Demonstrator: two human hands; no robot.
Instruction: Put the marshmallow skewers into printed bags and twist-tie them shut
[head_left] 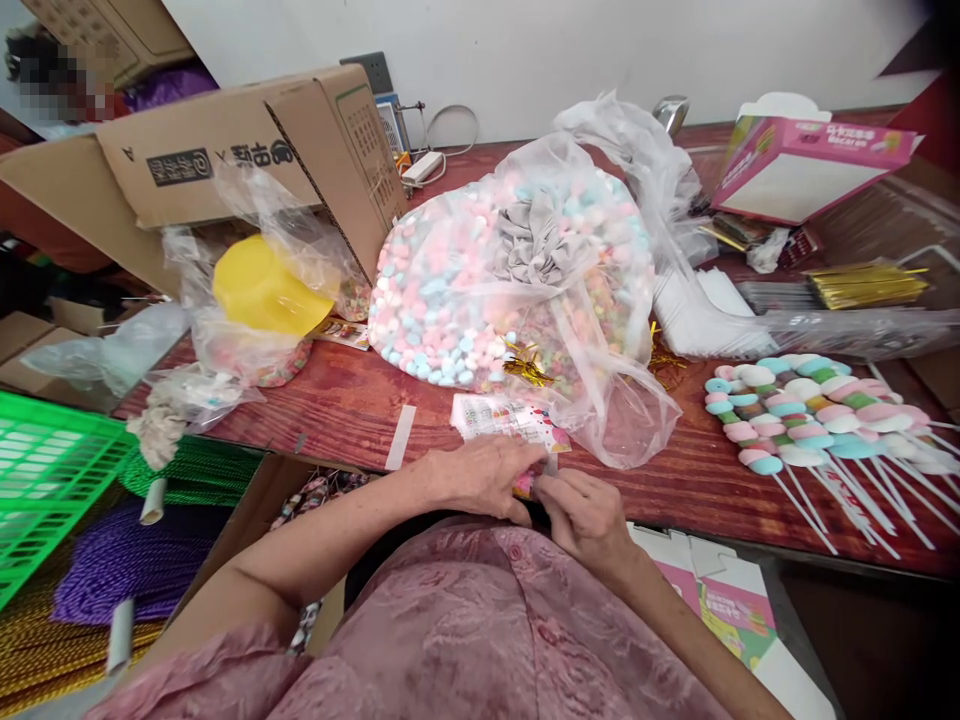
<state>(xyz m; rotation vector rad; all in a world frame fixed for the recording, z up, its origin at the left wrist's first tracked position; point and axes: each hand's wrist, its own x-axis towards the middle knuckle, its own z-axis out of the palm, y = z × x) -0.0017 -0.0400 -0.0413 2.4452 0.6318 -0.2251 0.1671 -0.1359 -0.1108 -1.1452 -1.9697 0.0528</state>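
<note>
My left hand [484,475] is closed at the table's front edge, its fingers around a small pink-and-yellow piece [524,486]. Pinching at the right end of that piece is my right hand [585,512]. The hands hide most of it, so its kind cannot be made out. Just beyond them lies a printed clear wrapper [502,417]. Behind that, a big clear bag [442,290] is full of pink, white and blue candies. Gold twist ties [528,365] lie against its front.
Candy skewers [817,410] on white sticks lie at the right. Behind them are gold ties [866,285] and a pink box [817,160]. A cardboard box [225,160] and a yellow scoop-like piece [262,285] stand left. A green basket [60,470] is at the far left.
</note>
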